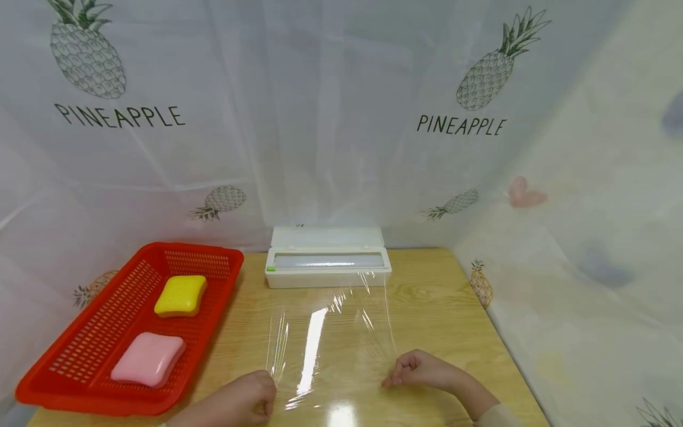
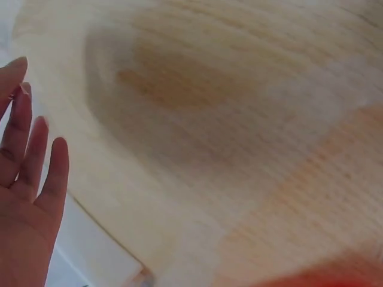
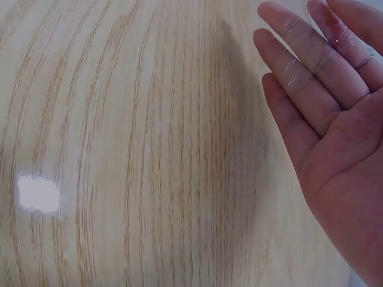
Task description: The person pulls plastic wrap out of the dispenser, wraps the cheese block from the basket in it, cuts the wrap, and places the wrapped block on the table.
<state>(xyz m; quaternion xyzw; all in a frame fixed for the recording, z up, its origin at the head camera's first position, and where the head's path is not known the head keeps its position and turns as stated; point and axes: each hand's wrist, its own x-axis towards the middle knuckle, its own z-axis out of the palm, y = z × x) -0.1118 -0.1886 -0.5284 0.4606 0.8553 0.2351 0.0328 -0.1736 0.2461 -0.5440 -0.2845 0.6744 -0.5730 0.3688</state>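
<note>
White sheeting [image 1: 331,148] printed with pineapples hangs before us, behind a wooden tabletop [image 1: 443,296]. On the left we see a red perforated basket [image 1: 101,404]. Clear plastic film [image 1: 312,350] stretches toward us over the middle of the tabletop from a white dispenser box [image 1: 328,280], set at the back with its lid raised. The left grip [image 1: 251,394] pinches the film's near left corner; the right grip [image 1: 418,370] pinches the near right. Inside the basket lie a pink block [image 1: 149,359] and, farther from us, a yellow block [image 1: 181,295].
</note>
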